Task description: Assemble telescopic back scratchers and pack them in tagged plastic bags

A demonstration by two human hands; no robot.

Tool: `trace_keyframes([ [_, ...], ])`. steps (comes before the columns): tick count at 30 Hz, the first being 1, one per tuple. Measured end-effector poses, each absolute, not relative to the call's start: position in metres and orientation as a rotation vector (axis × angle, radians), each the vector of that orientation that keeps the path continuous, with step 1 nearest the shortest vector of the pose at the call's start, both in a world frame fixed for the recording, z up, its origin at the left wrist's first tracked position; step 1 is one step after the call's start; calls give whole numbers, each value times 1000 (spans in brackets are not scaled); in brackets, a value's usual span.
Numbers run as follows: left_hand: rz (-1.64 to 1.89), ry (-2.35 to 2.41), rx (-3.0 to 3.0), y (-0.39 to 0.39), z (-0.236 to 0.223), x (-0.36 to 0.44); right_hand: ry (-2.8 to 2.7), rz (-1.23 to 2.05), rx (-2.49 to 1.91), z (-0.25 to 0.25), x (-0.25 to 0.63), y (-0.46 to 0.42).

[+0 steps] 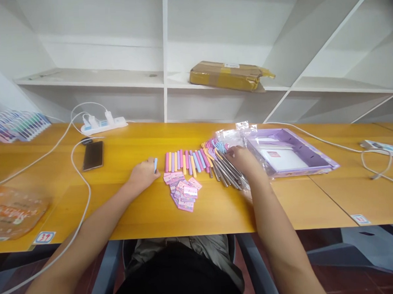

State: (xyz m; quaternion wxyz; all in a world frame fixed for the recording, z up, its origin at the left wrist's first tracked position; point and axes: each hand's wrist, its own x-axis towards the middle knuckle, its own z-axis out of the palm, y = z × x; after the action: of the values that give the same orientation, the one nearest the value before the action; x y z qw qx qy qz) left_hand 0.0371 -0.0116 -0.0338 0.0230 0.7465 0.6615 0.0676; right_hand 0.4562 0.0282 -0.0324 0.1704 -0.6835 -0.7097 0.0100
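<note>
My left hand (144, 172) is closed around a small light-blue stick (155, 165), held just left of a row of coloured sticks (184, 161) in pink, yellow, purple and blue. My right hand (240, 159) rests at the pile of thin metal rods (227, 171), fingers curled at their upper part; what they grip is hidden. Coloured plastic ends (213, 148) in pink, yellow, blue and purple top these rods. Below the row lies a loose heap of small pink and purple printed cards (183, 191).
Clear plastic bags (237, 134) lie beside a purple open box (315, 154) on the right. To the left are a phone (93, 155), a power strip (105, 125), white cables, an orange bag (15, 213) and packed pens (15, 125). A taped carton (225, 75) sits on the shelf.
</note>
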Motion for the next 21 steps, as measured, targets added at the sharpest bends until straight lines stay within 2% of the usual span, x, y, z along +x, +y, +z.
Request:
trace_keyframes([
  [8,113,2117,2302,-11,-33,28,-1962,51,-1993,-44,462,36],
  [18,326,1932,2278,-17,-41,20,-1846,0,-2126,-45,458,38],
  [21,345,1946,2271,-18,-40,21,-1795,-131,-2007,-36,454,36],
])
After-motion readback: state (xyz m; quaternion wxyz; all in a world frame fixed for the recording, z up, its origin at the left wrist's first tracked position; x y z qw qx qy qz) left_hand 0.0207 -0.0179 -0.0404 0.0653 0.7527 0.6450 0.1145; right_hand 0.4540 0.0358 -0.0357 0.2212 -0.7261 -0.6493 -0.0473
